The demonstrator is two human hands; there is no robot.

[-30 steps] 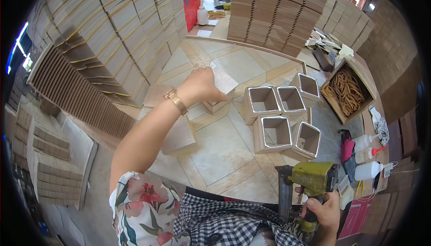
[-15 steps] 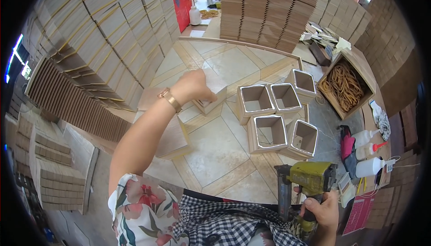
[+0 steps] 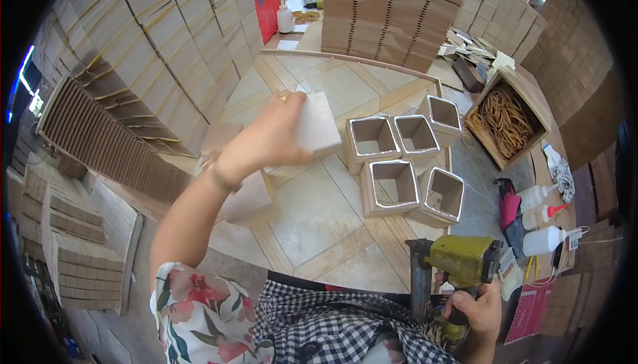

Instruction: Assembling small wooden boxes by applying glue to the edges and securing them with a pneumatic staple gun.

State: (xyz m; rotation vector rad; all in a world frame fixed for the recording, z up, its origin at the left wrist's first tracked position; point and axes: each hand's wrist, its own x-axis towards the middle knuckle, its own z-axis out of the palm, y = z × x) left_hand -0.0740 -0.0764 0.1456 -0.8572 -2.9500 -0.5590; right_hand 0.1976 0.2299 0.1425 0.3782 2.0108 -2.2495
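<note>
While tilted, wood panel (image 3: 318, 123) in left hand (image 3: 266, 141)

Head-worn fisheye camera, single view, looking steeply down.

View hangs over the tiled floor (image 3: 312, 211), facing forward and down; straight edges bow near the dark round rim. Own lap lies at the lower edge, nearest the lens. Cardboard stacks (image 3: 392, 12) rise beyond the floor, farthest off. Left hand (image 3: 266, 141) sits mid-frame, close above the floor.
</note>
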